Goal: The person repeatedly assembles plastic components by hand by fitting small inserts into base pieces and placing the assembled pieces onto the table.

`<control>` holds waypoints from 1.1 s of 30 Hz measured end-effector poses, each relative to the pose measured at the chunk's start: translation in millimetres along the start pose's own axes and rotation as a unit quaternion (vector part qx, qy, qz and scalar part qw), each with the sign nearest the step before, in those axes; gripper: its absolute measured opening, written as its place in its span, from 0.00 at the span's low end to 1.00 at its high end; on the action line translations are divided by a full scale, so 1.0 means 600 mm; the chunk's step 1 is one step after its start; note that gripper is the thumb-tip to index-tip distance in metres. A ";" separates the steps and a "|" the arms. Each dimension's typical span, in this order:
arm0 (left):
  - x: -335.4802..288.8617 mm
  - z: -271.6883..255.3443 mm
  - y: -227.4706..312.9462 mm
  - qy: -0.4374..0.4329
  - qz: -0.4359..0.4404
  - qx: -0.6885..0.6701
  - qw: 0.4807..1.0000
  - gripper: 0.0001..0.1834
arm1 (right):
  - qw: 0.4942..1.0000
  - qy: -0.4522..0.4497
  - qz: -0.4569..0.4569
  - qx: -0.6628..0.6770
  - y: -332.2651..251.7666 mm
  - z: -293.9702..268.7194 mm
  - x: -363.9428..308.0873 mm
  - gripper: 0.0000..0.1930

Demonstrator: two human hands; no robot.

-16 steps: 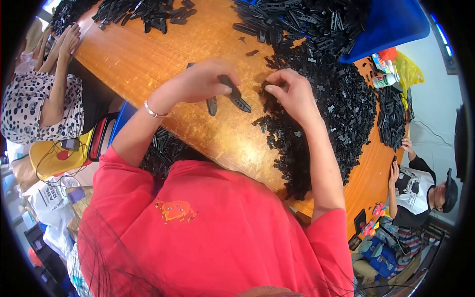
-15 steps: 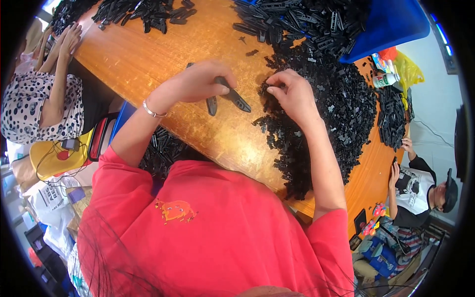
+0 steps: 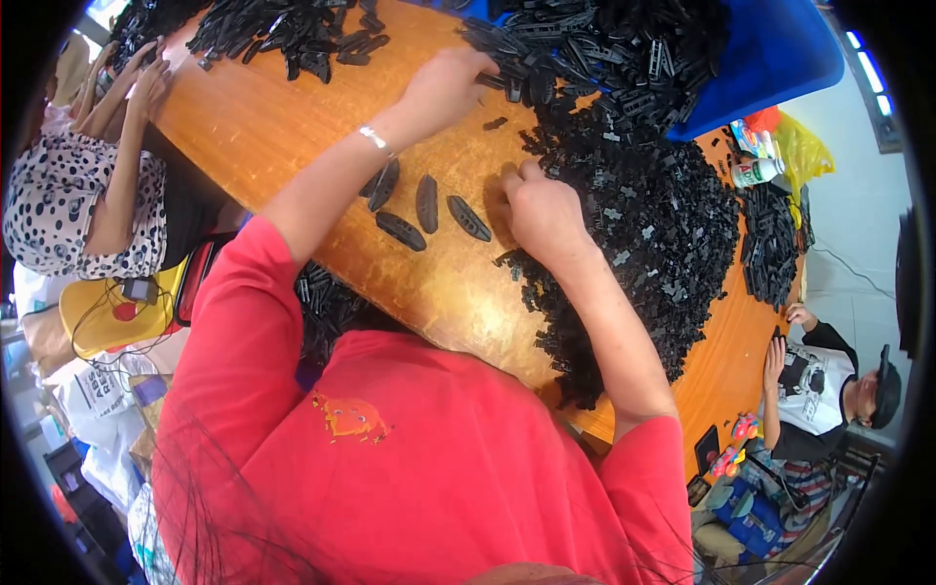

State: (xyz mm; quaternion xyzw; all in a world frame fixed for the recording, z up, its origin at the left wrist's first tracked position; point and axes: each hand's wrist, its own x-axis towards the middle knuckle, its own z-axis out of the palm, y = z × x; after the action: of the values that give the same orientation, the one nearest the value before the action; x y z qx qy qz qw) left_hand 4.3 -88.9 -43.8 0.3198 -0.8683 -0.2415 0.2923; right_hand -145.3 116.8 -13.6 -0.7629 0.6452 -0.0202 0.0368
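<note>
My left hand (image 3: 450,86) reaches out at the near edge of a heap of long black plastic parts (image 3: 561,41), its thumb and fingers closed about the end of one part. Below that arm, several dark oval plastic pieces lie loose on the wooden table (image 3: 322,127), among them one upright piece (image 3: 427,203) and one slanted piece (image 3: 469,217). At the left edge of a wide pile of small black clips (image 3: 653,210), my right hand (image 3: 542,213) is bent with curled fingers. What its fingertips hold, if anything, is hidden.
A blue bin (image 3: 770,78) tips toward the heap at the back right. Beyond the clips are a white bottle (image 3: 757,173), a yellow bag (image 3: 807,156) and another black pile (image 3: 770,244). More black parts (image 3: 292,39) lie at the far left. Other people sit at both sides.
My left hand has moved up and away to the long-parts heap, leaving dark pieces on the table. My right hand has shifted slightly left and down from the clips.
</note>
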 end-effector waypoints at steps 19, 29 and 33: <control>-0.057 0.000 0.001 -0.011 0.033 0.083 0.996 0.10 | 0.994 0.010 0.062 0.092 -0.007 0.026 -0.021 0.06; -0.091 -0.009 0.024 -0.058 -0.158 -0.359 0.918 0.11 | 0.906 0.238 0.100 0.335 -0.009 -0.003 -0.001 0.09; -0.115 -0.028 0.097 -0.132 -0.218 -0.498 0.829 0.14 | 0.848 0.287 0.138 0.424 -0.008 -0.008 0.018 0.09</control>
State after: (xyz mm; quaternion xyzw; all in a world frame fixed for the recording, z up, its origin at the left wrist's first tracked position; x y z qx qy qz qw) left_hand 34.6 -4.9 -20.8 0.2769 -0.5682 -0.7387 0.2341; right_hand -138.9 106.7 -8.4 -0.5363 0.6545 -0.5043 0.1724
